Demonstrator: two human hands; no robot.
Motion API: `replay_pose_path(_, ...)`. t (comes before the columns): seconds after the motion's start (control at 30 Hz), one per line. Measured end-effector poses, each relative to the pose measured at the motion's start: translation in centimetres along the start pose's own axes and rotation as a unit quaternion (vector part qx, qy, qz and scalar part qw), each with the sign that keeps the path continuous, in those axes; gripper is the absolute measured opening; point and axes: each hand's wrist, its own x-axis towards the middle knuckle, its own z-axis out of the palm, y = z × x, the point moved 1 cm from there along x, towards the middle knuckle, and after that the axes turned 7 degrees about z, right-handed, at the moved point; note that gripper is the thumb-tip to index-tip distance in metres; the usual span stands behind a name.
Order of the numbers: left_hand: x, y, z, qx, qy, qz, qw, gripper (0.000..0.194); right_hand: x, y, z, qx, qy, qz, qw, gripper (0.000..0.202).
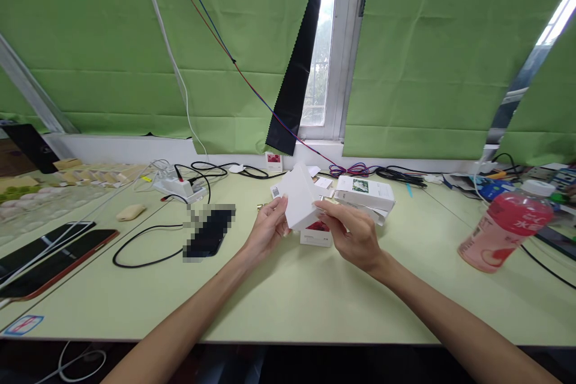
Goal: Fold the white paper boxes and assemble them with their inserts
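A plain white box (299,195) is held tilted above the middle of the table. My left hand (268,224) grips its left side, thumb on the near face. With fingers pinched, my right hand (353,233) holds the lower right edge of the same box. Just below it on the table is a small white carton (316,237) with a dark red picture, partly hidden by the held box and my right hand. Behind my right hand lie white boxes (365,191), the top one with a green picture. A small brass-coloured piece (260,207) shows beside my left hand.
On the left are a phone (210,231), two more devices, a power strip (180,186) and a clear tray (49,207). A pink drink bottle (506,225) stands at the right. Cables (353,168) run along the back, below green curtains. The table's front edge (288,342) is near me.
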Motion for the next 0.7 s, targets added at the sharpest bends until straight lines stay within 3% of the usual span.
replay_pose_path(0.43,-0.33,0.30,0.49,-0.006,0.000,0.014,1.000,0.051,-0.30,0.44,0.07,-0.051,-0.015,-0.046,0.998,0.037)
replay_pose_path(0.7,-0.26,0.20,0.23,-0.017,0.003,0.003,1.000,0.052,0.01,-0.01,0.01,-0.007,0.031,-0.001,0.999,0.029)
